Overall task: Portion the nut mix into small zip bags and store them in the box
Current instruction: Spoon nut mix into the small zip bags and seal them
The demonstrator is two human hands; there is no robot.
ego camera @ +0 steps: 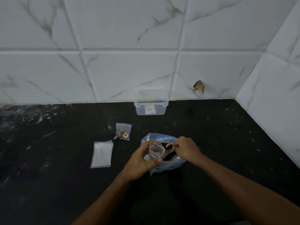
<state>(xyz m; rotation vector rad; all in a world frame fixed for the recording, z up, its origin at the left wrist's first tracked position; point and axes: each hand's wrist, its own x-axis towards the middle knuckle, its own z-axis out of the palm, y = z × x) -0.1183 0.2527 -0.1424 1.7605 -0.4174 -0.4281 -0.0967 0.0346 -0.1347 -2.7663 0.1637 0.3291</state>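
Observation:
My left hand (142, 161) holds a small clear zip bag (155, 151) with its mouth spread open, just over the big blue-tinted bag of nut mix (168, 164). My right hand (186, 148) pinches a pale nut (168, 145) right at the mouth of the big bag, beside the small bag's opening. A filled small zip bag (123, 132) with nuts lies flat to the left. A stack of empty small zip bags (102, 154) lies further left. The clear plastic box (151, 103) stands open and without a lid against the wall.
Everything sits on a black stone counter (56, 159) in a corner of white marble-look tiles. The side wall (276, 103) runs along the right. A chipped hole (199, 86) marks the back wall to the right of the box.

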